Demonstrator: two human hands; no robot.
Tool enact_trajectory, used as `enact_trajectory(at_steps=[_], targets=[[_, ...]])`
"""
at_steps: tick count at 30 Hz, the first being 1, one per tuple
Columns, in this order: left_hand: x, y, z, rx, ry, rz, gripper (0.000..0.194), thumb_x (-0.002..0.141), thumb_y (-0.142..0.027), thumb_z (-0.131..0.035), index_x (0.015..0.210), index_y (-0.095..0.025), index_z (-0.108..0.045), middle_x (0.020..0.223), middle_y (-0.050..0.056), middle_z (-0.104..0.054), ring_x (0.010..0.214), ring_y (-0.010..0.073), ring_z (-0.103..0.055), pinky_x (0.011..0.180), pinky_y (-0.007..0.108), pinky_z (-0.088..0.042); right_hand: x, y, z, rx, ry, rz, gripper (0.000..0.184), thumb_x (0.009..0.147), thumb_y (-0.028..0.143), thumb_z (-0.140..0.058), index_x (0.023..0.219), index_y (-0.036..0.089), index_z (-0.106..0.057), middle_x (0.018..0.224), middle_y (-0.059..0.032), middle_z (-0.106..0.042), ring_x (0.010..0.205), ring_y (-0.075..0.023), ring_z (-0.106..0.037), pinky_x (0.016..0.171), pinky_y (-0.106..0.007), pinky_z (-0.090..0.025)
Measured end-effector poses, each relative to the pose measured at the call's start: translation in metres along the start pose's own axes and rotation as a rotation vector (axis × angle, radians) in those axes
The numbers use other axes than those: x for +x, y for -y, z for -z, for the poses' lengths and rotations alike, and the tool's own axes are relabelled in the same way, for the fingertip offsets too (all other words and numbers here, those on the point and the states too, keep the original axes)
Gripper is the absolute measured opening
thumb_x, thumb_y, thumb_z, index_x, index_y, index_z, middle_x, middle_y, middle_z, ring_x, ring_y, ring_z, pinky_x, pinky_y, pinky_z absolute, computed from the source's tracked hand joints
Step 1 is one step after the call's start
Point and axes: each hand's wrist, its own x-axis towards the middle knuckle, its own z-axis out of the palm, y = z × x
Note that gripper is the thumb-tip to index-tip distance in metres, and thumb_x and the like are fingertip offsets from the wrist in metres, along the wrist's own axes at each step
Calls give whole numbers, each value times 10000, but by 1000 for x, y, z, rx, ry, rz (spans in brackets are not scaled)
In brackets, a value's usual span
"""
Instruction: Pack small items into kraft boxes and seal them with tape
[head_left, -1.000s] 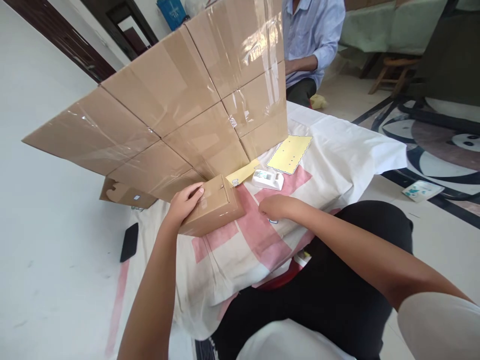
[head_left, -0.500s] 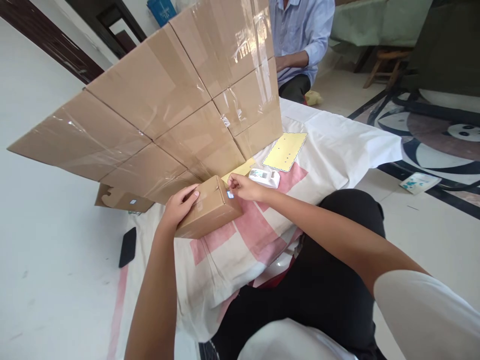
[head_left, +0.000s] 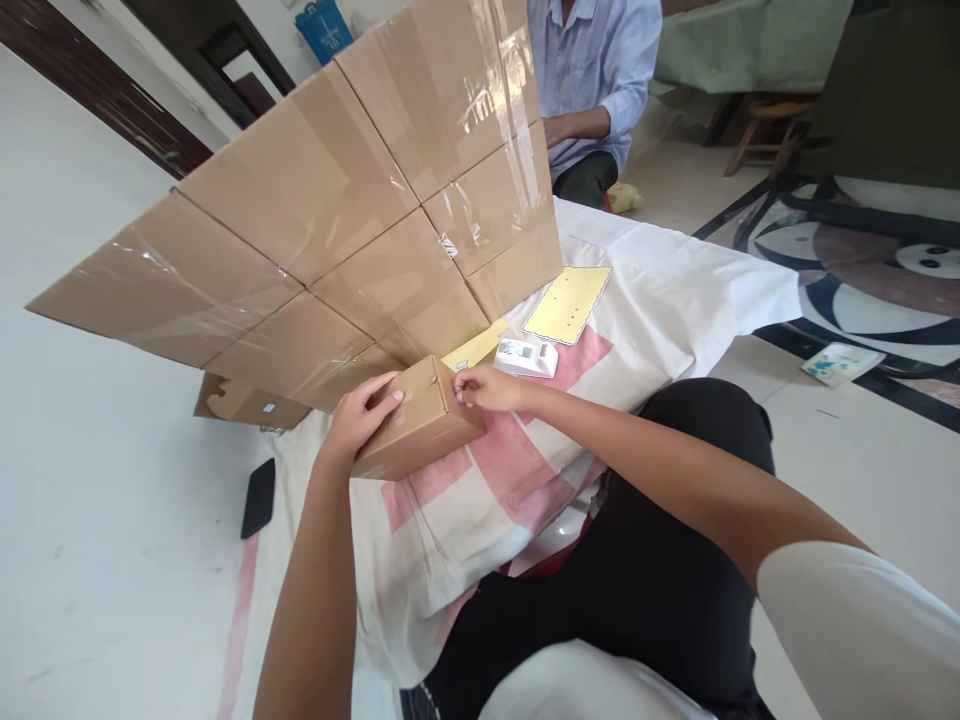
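A small closed cardboard box (head_left: 418, 430) stands on the cloth-covered table. My left hand (head_left: 360, 418) grips its near left side, thumb on the top face and fingers over the far edge. At the box's right end is my right hand (head_left: 480, 388), its fingertips pinched together against or just beside the end face. A small blue-and-white sticker is at these fingertips, now mostly hidden by them. To the right of the box lie a white device (head_left: 526, 358), perhaps a label dispenser, and a yellow sheet (head_left: 570, 303). A yellow strip (head_left: 480, 345) lies behind the box.
A wall of taped cardboard boxes (head_left: 360, 200) rises behind the small box. Across the table sits a person in a light blue shirt (head_left: 592, 70). A black phone-like object (head_left: 259, 498) lies on the left, and an open carton (head_left: 247, 400) sits behind the stack's left end.
The view has shifted slightly. My right fingertips have moved a little down over the sticker, covering more of it. My left hand stays on the box.
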Motion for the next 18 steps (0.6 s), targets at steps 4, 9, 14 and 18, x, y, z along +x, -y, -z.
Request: enact_trajectory(at_steps=[4, 9, 14, 18], targets=[[-2, 1, 0, 0, 2, 0, 567, 903, -597, -581, 1378, -296, -651, 1427, 25, -659, 1290, 313, -603, 1116, 444, -465, -2, 3, -5, -53, 4, -34, 119, 826, 75, -509, 758, 166, -545, 719, 18, -600, 699, -112, -533, 688, -233, -389], [0, -1, -2, 26, -1, 1, 564, 904, -604, -570, 1371, -302, -656, 1424, 22, -661, 1294, 305, -604, 1150, 451, -440, -1, 1, -7, -141, 43, -78, 115, 822, 109, -555, 719, 159, -561, 668, 23, -555, 672, -117, -497, 644, -238, -347], [2, 5, 1, 54, -8, 15, 604, 887, -645, -555, 1367, -293, -660, 1431, 31, -658, 1307, 310, -604, 1161, 454, -438, -8, 1, 0, -261, 114, -87, 71, 804, 135, -636, 734, 135, -626, 724, -29, -644, 708, -159, -584, 669, -253, -410], [-5, 0, 4, -4, 2, -31, 684, 833, -732, -563, 1324, -270, -677, 1389, 48, -687, 1282, 331, -629, 1128, 480, -485, -20, 21, 10, -374, 45, -29, 596, 664, 279, -885, 1203, 153, -664, 1185, -102, -713, 1052, -257, -668, 861, -282, -505]])
